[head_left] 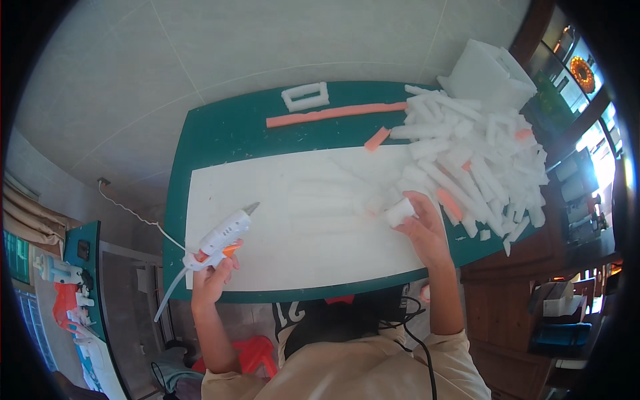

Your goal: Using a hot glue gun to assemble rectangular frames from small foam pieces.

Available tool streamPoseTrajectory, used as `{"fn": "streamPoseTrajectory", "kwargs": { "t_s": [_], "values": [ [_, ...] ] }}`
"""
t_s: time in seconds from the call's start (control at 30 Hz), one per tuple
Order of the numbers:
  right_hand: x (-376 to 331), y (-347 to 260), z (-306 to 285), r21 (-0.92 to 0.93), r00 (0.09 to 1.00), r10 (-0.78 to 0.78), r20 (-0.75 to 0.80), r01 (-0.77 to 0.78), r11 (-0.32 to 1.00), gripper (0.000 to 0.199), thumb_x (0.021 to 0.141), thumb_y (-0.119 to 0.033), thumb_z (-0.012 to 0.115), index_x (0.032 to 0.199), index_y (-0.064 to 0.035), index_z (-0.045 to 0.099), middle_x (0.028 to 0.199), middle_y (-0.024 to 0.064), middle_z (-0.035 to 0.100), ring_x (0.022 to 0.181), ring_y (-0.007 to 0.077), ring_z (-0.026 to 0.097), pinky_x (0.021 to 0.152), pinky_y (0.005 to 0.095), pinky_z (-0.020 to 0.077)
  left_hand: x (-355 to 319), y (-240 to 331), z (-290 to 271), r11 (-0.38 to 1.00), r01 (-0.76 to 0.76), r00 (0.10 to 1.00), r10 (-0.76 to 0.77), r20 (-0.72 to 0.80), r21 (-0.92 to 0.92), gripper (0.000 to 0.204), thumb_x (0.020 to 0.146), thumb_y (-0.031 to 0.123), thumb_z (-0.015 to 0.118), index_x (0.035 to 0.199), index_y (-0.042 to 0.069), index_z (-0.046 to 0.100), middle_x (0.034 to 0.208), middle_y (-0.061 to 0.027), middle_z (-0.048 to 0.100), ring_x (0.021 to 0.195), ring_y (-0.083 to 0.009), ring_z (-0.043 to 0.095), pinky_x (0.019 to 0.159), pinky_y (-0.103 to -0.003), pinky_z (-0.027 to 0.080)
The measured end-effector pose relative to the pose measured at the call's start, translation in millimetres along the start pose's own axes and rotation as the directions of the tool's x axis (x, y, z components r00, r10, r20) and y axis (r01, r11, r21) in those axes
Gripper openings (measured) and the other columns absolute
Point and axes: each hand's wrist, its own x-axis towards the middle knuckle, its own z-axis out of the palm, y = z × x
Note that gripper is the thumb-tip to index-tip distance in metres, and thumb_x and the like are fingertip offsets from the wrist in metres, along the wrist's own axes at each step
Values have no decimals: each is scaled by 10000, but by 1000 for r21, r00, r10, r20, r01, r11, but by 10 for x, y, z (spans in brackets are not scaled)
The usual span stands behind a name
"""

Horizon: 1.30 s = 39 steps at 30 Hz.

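My left hand (212, 275) grips a white glue gun (223, 235) with an orange trigger; its metal nozzle points up and right over a white foam board (293, 233). My right hand (422, 230) holds a short white foam piece (400, 212) at the board's right edge. Several white foam sticks lie glued flat on the board between the two hands. The board rests on a green table (227, 130).
A big heap of white and orange foam sticks (477, 160) covers the table's right end, with a white foam block (490, 70) behind it. A long orange foam strip (337, 113) and a small white foam frame (305, 97) lie at the far edge. The gun's cord (133, 215) trails left.
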Motion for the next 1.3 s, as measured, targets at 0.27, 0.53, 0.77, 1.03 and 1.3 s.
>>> {"fn": "streamPoseTrajectory", "kwargs": {
  "t_s": [0.27, 0.53, 0.77, 1.03, 1.3],
  "values": [
    [30, 167, -37, -250, 999, -48, 17, 51, 967, 468, 881, 2, 599, 1333, -38, 484, 1299, 71, 496, 1119, 185, 537, 943, 321, 485, -47, 56, 176, 985, 136, 976, -151, 155, 103, 328, 943, 157, 618, 1230, -1, 607, 877, -13, 641, 664, -26, 494, 543, -187, 387],
    [128, 184, 405, -636, 957, -197, 214, 290, 716, 380, 826, 38, 560, 1197, -44, 560, 1153, 108, 566, 1067, 225, 560, 902, 341, 466, 1, 137, 224, 944, 247, 952, -279, 129, 221, 382, 960, 123, 565, 1310, -14, 497, 1167, -88, 656, 703, -68, 573, 539, -216, 488],
    [341, 154, 456, -735, 876, -277, 395, 482, 478, 149, 750, -2, 546, 897, -25, 556, 824, 143, 557, 757, 360, 554, 671, 391, 459, -32, 175, 220, 941, 258, 951, -287, 115, 219, 317, 967, 134, 559, 1248, -13, 545, 1132, -65, 652, 726, -78, 568, 624, -226, 504],
    [248, 340, 558, -869, 826, -316, 467, 494, 7, 222, 824, -184, 690, 1014, -69, 685, 706, 94, 583, 597, 312, 574, 611, 400, 476, -13, 206, 262, 898, 240, 948, -298, 108, 368, 263, 974, 183, 577, 1119, -34, 607, 705, 0, 561, 584, -66, 527, 529, -245, 435],
    [239, 346, 501, -865, 830, -262, 492, 499, -42, 323, 834, -292, 723, 1097, -105, 717, 700, 70, 559, 610, 272, 568, 604, 374, 465, 44, 265, 310, 883, 257, 941, -321, 105, 392, 283, 974, 232, 587, 1069, -34, 605, 649, -4, 522, 509, -75, 508, 460, -248, 423]
  ]
}}
